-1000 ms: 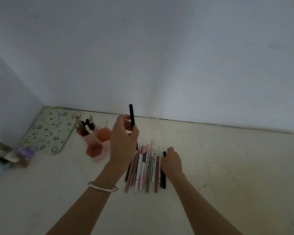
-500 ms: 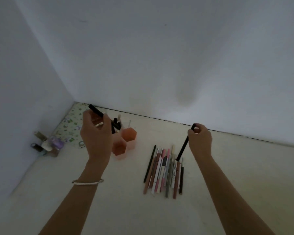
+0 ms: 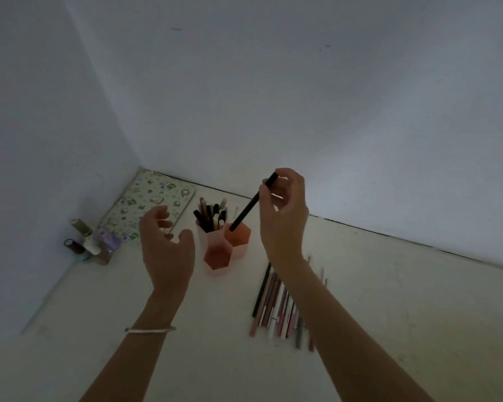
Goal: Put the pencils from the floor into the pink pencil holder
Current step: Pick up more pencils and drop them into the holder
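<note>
One black pencil [image 3: 250, 206] pinched in my right hand [image 3: 285, 224], tilted, tip at right cell of pink pencil holder [image 3: 240, 247] near back-left corner of floor [image 3: 389, 291]. Left hand [image 3: 166, 252] slack, empty. Risk: slanted push tips light holder, spilling pencils [image 3: 211, 217] inside.

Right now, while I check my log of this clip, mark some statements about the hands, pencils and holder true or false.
1. The right hand pinches a black pencil. True.
2. That pencil's lower end is at the holder's front cell. False: it is at the mouth of the right-hand cell.
3. The left hand holds a pencil. False: it is empty, with its fingers relaxed.
4. A row of pencils lies on the floor. True.
5. The bottles stand to the right of the holder. False: they stand to its left, by the wall.
</note>
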{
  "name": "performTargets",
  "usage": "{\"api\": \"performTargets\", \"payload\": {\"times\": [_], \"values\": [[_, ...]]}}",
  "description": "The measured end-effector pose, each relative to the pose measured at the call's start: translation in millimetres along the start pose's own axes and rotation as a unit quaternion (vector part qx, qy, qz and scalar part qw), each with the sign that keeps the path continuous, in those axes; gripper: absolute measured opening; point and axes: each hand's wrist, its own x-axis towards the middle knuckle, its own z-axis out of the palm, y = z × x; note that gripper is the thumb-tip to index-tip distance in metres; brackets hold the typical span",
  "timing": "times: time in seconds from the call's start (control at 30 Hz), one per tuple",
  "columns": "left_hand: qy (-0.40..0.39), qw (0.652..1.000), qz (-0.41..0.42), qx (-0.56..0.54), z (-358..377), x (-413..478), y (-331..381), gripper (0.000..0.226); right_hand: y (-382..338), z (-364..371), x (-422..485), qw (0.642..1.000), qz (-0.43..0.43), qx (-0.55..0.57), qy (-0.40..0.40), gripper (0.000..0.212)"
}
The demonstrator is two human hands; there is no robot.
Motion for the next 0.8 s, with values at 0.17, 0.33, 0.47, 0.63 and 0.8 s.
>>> {"api": "performTargets", "payload": {"times": [0.17,0.33,0.47,0.63,0.8], "values": [[0.040,0.998,-0.032,-0.027,-23,1,-10,0.033,7,29,-15,0.997,-0.042,-0.029,-0.057,0.027],[0.011,0.999,-0.034,-0.014,-26,-11,-14,0.037,38,41,-31,0.978,-0.055,-0.139,-0.143,0.021],[-0.054,0.998,-0.012,0.010,-20,-39,-9,0.037,55,37,-42,0.943,-0.137,-0.257,-0.158,0.012],[-0.291,0.948,0.042,0.121,17,-91,-5,0.021,47,-5,-26,0.975,-0.079,-0.206,-0.031,0.026],[-0.355,0.891,0.006,0.282,67,-108,-8,0.026,46,-73,-6,0.973,-0.060,-0.218,0.041,0.030]]}}
